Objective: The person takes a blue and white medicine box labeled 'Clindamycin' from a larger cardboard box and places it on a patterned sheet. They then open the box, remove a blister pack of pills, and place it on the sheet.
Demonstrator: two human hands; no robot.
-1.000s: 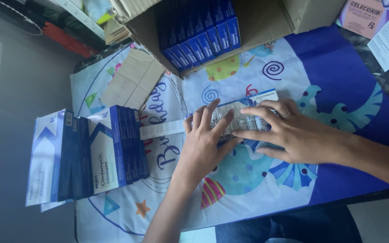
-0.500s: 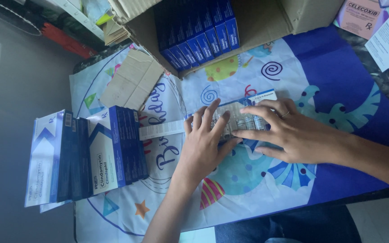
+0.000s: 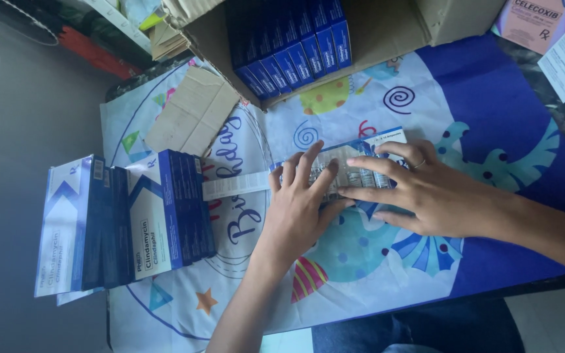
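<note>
Both hands rest on an opened blue and white medicine carton (image 3: 387, 138) lying flat on a colourful printed table cover (image 3: 505, 117). A silvery blister strip (image 3: 351, 171) lies on the carton under the fingertips. My left hand (image 3: 299, 206) presses flat on the strip's left part, fingers spread. From the right, my right hand (image 3: 420, 193) reaches in, its fingers laid over the strip's right end. A folded white paper leaflet (image 3: 235, 185) sticks out to the left of the carton.
A row of upright blue and white cartons (image 3: 125, 222) stands at the left. An open cardboard box (image 3: 387, 33) at the back holds more blue cartons (image 3: 289, 49). A loose cardboard piece (image 3: 194, 112) lies beside it. Pink and white packages (image 3: 537, 23) sit at the top right.
</note>
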